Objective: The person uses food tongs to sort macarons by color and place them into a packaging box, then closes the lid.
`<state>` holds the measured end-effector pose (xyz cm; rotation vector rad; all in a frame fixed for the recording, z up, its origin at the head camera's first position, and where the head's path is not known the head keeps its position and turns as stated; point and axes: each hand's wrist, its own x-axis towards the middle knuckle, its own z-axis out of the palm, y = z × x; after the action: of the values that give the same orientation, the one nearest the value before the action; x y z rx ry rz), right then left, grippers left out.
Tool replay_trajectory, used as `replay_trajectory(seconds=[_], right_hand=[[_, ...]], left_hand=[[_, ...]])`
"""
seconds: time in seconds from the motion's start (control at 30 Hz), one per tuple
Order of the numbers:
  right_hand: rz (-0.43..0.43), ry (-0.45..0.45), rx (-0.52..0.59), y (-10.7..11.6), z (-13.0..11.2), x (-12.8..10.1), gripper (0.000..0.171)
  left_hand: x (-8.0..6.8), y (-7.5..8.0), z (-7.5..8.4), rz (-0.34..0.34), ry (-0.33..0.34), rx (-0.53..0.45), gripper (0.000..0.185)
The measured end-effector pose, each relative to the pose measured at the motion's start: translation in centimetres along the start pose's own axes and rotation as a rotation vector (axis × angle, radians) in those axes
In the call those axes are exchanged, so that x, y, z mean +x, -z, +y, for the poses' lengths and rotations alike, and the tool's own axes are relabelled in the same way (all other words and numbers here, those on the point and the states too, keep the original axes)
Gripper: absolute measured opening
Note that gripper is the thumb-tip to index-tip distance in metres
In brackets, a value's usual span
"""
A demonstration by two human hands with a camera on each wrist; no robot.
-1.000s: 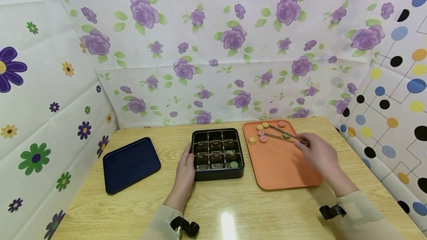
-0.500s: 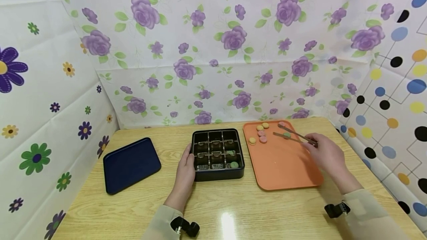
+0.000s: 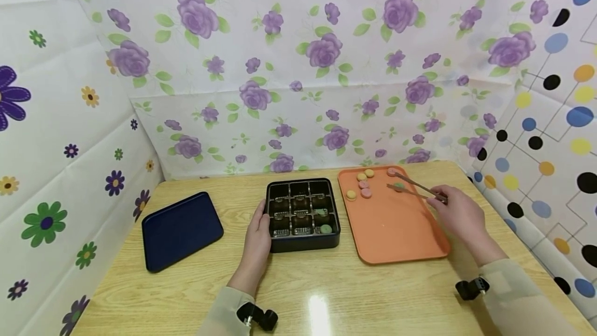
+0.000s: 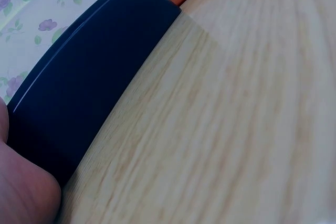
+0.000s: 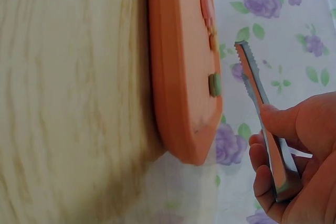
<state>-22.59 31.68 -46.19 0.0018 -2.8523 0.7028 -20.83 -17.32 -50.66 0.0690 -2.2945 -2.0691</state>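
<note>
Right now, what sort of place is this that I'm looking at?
Maybe a small recording booth rather than a kitchen, though I can't be sure. Patterned sheets hang on three sides of a wooden table, and each wrist wears a black gadget.

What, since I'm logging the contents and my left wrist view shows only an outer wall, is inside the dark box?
Observer: The head view shows a green cookie in the near right compartment of the dark box.
Operator: I glimpse an edge of the orange tray; what lies on it?
Observer: Three yellow cookies, three pink cookies and another green cookie.
Operator: And what is the right hand doing?
Observer: It holds metal tongs; the right wrist view shows them apart from the tray's green cookie.
</note>
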Motion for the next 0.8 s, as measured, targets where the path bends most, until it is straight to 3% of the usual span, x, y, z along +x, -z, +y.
replay_trajectory(seconds=[0.8], right_hand=[[-0.006,-0.017,-0.047,-0.7,2.6,0.7,0.04]], left_hand=[[0.2,0.1,-0.3,0.002,0.01,-0.008,0.057]])
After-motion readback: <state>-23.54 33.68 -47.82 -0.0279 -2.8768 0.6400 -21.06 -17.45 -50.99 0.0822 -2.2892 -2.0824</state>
